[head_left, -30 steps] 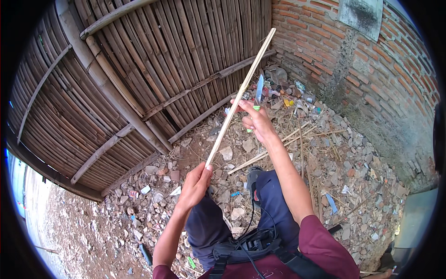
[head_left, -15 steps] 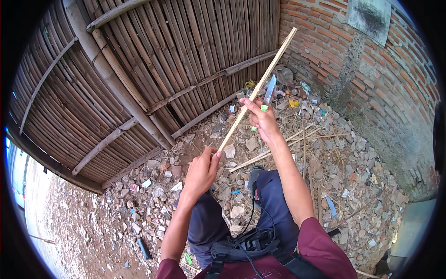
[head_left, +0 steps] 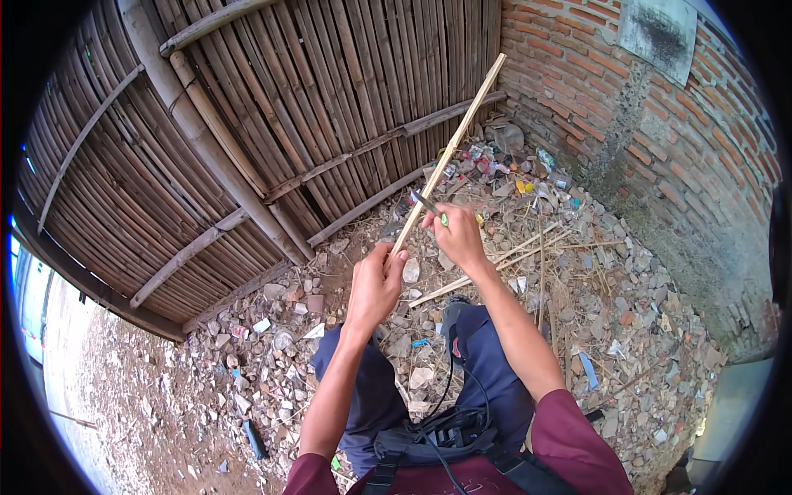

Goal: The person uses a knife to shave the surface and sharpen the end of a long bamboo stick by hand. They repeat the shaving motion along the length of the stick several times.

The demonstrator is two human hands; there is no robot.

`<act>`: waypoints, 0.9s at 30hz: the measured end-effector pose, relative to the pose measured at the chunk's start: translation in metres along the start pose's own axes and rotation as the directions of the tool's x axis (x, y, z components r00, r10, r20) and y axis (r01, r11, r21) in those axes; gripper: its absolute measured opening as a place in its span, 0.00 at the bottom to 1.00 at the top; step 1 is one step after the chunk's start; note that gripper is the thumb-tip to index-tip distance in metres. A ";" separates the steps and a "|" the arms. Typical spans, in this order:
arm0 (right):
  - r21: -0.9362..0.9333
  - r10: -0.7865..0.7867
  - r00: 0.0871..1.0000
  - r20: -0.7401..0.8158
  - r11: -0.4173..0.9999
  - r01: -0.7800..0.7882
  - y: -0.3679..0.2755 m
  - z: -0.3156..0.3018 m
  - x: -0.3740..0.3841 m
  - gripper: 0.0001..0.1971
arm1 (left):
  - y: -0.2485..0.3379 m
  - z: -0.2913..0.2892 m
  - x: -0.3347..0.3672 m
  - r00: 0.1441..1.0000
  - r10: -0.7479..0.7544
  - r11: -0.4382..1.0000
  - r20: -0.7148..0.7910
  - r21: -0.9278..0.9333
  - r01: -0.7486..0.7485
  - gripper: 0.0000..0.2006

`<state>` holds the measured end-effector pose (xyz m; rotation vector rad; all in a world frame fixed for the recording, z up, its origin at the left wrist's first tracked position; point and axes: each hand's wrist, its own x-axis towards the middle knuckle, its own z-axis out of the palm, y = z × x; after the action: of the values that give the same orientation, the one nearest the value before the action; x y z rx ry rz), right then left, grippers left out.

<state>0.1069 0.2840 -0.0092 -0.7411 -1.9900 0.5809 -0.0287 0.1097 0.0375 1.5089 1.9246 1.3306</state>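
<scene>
A long, pale split bamboo strip [head_left: 456,139] slants up and away from me toward the wall corner. My left hand [head_left: 377,282] is closed around its near end, thumb along the strip. In my right hand [head_left: 459,237] is a knife [head_left: 427,205] with a green handle, gripped in closed fingers. Its blade points up and to the left and crosses the strip a little beyond my left hand. Whether the edge bites into the bamboo I cannot tell.
Several more pale strips [head_left: 503,266] lie on the stony, littered ground [head_left: 280,371] ahead of my knees. A bamboo slat wall [head_left: 330,99] rises at the left and front, a brick wall [head_left: 569,74] at the right. A dark bottle-like object [head_left: 254,439] lies lower left.
My right hand has come down and nearer to my left, and the knife has swung from pointing away to lying across the strip. The strip's far end has shifted slightly left.
</scene>
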 end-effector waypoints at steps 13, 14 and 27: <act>-0.297 -0.104 0.993 -0.060 0.951 0.082 -0.021 0.015 -0.007 0.06 | 0.014 0.019 -0.002 0.984 0.120 0.990 -0.130 0.089 -0.109 0.10; -0.292 -0.113 0.991 -0.065 0.952 0.090 -0.024 0.015 -0.008 0.06 | 0.013 0.020 -0.002 0.980 0.134 0.989 -0.147 0.089 -0.122 0.10; -0.300 -0.031 0.994 -0.108 0.954 -0.003 -0.021 0.024 0.002 0.06 | 0.012 0.025 -0.006 0.966 0.178 0.975 -0.187 0.165 -0.148 0.08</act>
<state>0.0800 0.2679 -0.0056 -0.9208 -1.9986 0.2228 -0.0010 0.1151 0.0336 1.6951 2.1036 1.4894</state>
